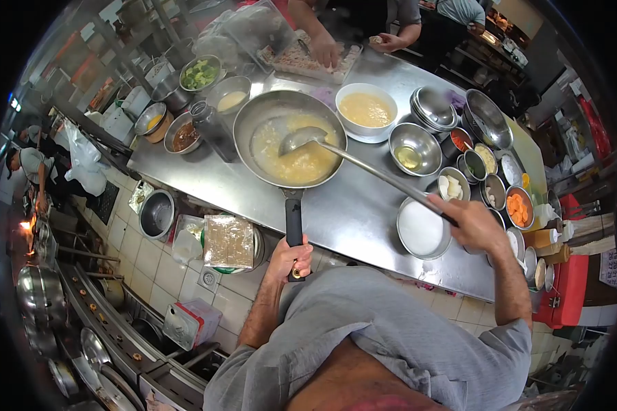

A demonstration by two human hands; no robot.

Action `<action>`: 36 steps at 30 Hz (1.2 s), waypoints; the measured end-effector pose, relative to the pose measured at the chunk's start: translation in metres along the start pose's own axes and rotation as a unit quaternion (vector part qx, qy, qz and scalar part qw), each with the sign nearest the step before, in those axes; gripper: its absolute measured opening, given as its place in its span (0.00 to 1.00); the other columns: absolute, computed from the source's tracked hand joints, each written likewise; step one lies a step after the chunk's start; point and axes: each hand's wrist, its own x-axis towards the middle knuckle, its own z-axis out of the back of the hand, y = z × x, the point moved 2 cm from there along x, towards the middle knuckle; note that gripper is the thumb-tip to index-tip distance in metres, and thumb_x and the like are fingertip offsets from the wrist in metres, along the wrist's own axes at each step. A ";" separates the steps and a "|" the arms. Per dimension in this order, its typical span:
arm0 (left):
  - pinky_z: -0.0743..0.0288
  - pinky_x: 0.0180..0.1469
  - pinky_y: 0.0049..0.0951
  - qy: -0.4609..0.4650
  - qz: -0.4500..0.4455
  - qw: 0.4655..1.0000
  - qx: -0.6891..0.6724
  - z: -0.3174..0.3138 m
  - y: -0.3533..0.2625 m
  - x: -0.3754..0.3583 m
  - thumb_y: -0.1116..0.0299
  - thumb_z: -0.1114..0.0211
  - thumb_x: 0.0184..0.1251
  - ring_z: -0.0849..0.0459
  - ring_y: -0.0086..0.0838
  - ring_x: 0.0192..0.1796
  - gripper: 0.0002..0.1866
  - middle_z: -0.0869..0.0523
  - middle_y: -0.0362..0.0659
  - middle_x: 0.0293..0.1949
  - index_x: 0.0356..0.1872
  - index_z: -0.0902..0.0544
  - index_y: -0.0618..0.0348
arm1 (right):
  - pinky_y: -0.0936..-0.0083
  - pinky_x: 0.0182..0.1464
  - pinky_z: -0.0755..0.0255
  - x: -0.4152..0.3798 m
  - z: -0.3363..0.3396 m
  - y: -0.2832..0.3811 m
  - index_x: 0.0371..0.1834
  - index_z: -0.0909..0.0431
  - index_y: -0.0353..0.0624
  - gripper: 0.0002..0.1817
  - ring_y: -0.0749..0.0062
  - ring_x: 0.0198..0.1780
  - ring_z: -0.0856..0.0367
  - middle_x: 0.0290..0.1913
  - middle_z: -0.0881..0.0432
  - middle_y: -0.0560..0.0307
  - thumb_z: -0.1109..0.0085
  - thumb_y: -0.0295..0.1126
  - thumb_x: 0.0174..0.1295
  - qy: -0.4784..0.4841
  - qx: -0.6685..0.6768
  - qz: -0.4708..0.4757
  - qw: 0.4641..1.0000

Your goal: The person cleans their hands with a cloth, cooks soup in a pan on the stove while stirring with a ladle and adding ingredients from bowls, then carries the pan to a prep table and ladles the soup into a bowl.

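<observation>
My left hand [289, 259] is closed around the black handle of a frying pan [247, 130]. Yellowish soup with pale bits lies in the pan, which is at the steel table. My right hand [474, 225] grips the end of a long-handled ladle [391, 179]; its bowl rests in the soup. Just behind the pan to the right stands a white bowl [367, 108] of similar yellow soup on a white plate. Below the ladle's handle, near my right hand, is a metal bowl of white powder [421, 229].
Metal bowls of ingredients crowd the right, including sliced carrots [519, 208] and a clear yellowish liquid [409, 157]. Broccoli [199, 74] sits at back left. Across the steel table [206, 175], a co-worker's hand [325, 51] reaches into a tray of food. Stoves [110, 318] stand at lower left.
</observation>
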 end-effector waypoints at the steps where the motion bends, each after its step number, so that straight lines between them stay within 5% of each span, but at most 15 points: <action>1: 0.44 0.12 0.21 -0.011 -0.001 1.000 0.012 0.000 -0.001 -0.001 0.76 0.43 0.61 0.38 0.16 0.12 0.08 0.37 0.33 0.15 0.31 0.34 0.53 | 0.61 0.41 0.26 0.000 0.009 -0.002 0.64 0.36 0.53 0.37 0.52 0.38 0.20 0.36 0.20 0.46 0.46 0.21 0.44 0.001 -0.005 -0.002 1.000; 6: 0.44 0.12 0.22 -0.036 -0.003 0.998 0.041 -0.004 -0.004 -0.006 0.77 0.43 0.60 0.38 0.17 0.12 0.08 0.37 0.33 0.15 0.32 0.33 0.53 | 0.60 0.42 0.28 0.040 0.014 -0.007 0.64 0.38 0.47 0.36 0.45 0.36 0.22 0.36 0.21 0.41 0.46 0.21 0.46 -0.062 0.056 0.018 0.996; 9: 0.43 0.12 0.22 -0.044 -0.006 0.998 0.046 -0.006 -0.006 -0.007 0.77 0.43 0.60 0.38 0.17 0.12 0.08 0.37 0.34 0.15 0.32 0.34 0.53 | 0.65 0.35 0.25 0.051 0.004 -0.003 0.67 0.44 0.46 0.37 0.54 0.29 0.21 0.33 0.22 0.43 0.48 0.21 0.49 -0.060 0.033 0.004 0.998; 10: 0.42 0.13 0.22 -0.045 -0.008 0.998 0.046 -0.007 -0.007 -0.007 0.77 0.43 0.59 0.38 0.16 0.12 0.09 0.36 0.34 0.15 0.31 0.34 0.53 | 0.69 0.30 0.26 0.046 0.003 0.005 0.68 0.47 0.45 0.38 0.61 0.25 0.22 0.32 0.23 0.47 0.49 0.21 0.50 0.015 0.178 -0.071 0.981; 11: 0.41 0.13 0.22 -0.046 -0.011 0.998 0.045 -0.008 -0.008 -0.006 0.78 0.43 0.58 0.37 0.16 0.13 0.09 0.35 0.34 0.16 0.31 0.35 0.54 | 0.72 0.24 0.26 0.040 -0.002 0.013 0.69 0.50 0.45 0.38 0.68 0.21 0.23 0.30 0.24 0.51 0.50 0.21 0.51 0.090 0.317 -0.143 0.933; 12: 0.41 0.13 0.22 -0.047 -0.012 0.998 0.043 -0.008 -0.008 -0.003 0.78 0.43 0.58 0.37 0.16 0.13 0.09 0.35 0.34 0.16 0.31 0.35 0.54 | 0.79 0.17 0.30 0.032 -0.009 0.017 0.70 0.51 0.43 0.39 0.79 0.18 0.26 0.28 0.27 0.56 0.50 0.20 0.50 0.103 0.427 -0.115 0.891; 15: 0.42 0.13 0.23 -0.062 -0.015 0.997 0.051 -0.013 -0.004 0.006 0.77 0.43 0.59 0.38 0.17 0.12 0.09 0.36 0.34 0.16 0.30 0.35 0.53 | 0.77 0.14 0.32 0.012 -0.017 0.043 0.65 0.47 0.38 0.37 0.72 0.12 0.28 0.22 0.29 0.57 0.46 0.19 0.47 0.157 0.650 -0.164 0.725; 17: 0.42 0.13 0.23 -0.084 -0.028 0.994 0.064 -0.017 -0.004 0.011 0.78 0.43 0.58 0.37 0.17 0.13 0.09 0.35 0.34 0.16 0.30 0.35 0.53 | 0.75 0.11 0.35 0.005 -0.012 0.067 0.61 0.46 0.37 0.34 0.70 0.11 0.29 0.19 0.29 0.56 0.45 0.22 0.48 0.168 0.736 -0.181 0.630; 19: 0.42 0.13 0.23 -0.083 -0.029 0.993 0.073 -0.019 -0.002 0.014 0.78 0.43 0.58 0.38 0.17 0.13 0.09 0.35 0.34 0.16 0.30 0.35 0.53 | 0.74 0.09 0.39 0.003 -0.008 0.081 0.54 0.43 0.37 0.27 0.69 0.10 0.30 0.19 0.29 0.54 0.45 0.25 0.51 0.152 0.749 -0.194 0.615; 22: 0.39 0.13 0.23 -0.085 -0.028 0.994 0.055 -0.021 -0.002 0.014 0.77 0.42 0.57 0.36 0.17 0.13 0.10 0.35 0.34 0.16 0.27 0.36 0.54 | 0.76 0.10 0.44 0.012 -0.005 0.091 0.37 0.42 0.42 0.13 0.73 0.10 0.34 0.19 0.31 0.56 0.48 0.25 0.54 0.155 0.854 -0.140 0.476; 25: 0.40 0.13 0.22 -0.060 -0.021 0.998 0.030 -0.020 0.002 0.013 0.77 0.43 0.58 0.37 0.16 0.13 0.10 0.36 0.33 0.16 0.27 0.35 0.53 | 0.77 0.10 0.45 0.019 -0.003 0.096 0.37 0.41 0.42 0.11 0.74 0.10 0.34 0.20 0.32 0.56 0.49 0.26 0.55 0.154 0.898 -0.117 0.396; 36: 0.42 0.13 0.22 -0.004 0.006 1.000 -0.008 -0.032 0.000 0.004 0.77 0.43 0.59 0.38 0.15 0.12 0.10 0.37 0.32 0.15 0.26 0.35 0.51 | 0.76 0.09 0.45 0.025 0.004 0.081 0.47 0.36 0.46 0.16 0.71 0.10 0.34 0.24 0.31 0.54 0.49 0.23 0.54 0.098 0.904 -0.078 0.408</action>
